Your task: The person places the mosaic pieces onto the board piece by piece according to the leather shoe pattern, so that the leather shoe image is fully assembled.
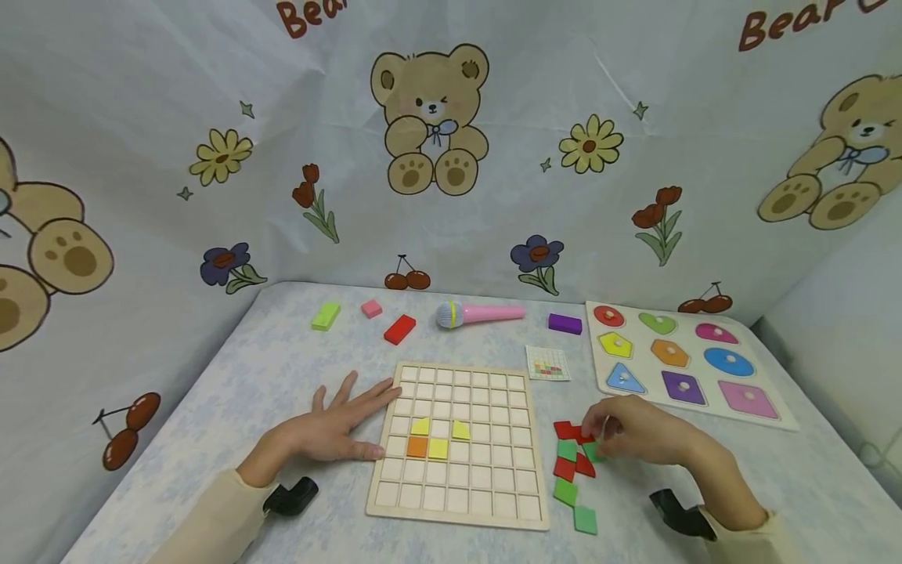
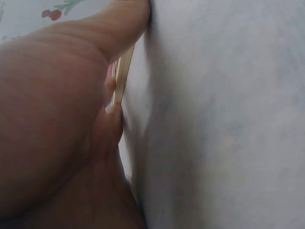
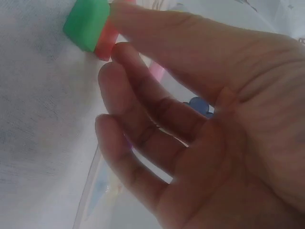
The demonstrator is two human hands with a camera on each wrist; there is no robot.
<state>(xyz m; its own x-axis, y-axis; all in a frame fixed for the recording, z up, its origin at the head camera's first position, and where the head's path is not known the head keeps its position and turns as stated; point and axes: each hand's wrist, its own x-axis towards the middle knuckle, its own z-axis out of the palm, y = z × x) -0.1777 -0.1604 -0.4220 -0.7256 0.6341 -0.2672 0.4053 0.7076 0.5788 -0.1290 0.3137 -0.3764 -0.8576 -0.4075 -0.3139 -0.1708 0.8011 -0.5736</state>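
Observation:
My left hand (image 1: pixel 331 427) lies flat with spread fingers, its fingertips at the left edge of a wooden grid board (image 1: pixel 456 521). In the board's cells lie an orange square tile (image 1: pixel 417 446), a yellow square tile (image 1: pixel 438 448) and two yellow cut-corner tiles (image 1: pixel 461 430). Right of the board, my right hand (image 1: pixel 637 429) reaches with bent fingers into a loose group of red and green tiles. In the right wrist view the thumb meets a red tile (image 3: pixel 106 44) beside a green tile (image 3: pixel 86 24); I cannot tell whether a tile is pinched.
Behind the board lie a pink toy microphone (image 1: pixel 486 313), a red block (image 1: pixel 400 330), a green block (image 1: pixel 326 316), a pink block (image 1: pixel 371 309) and a purple block (image 1: pixel 565 323). A small pattern card (image 1: pixel 547 363) touches the board's far right. A knobbed shape puzzle (image 1: pixel 651 377) stands far right.

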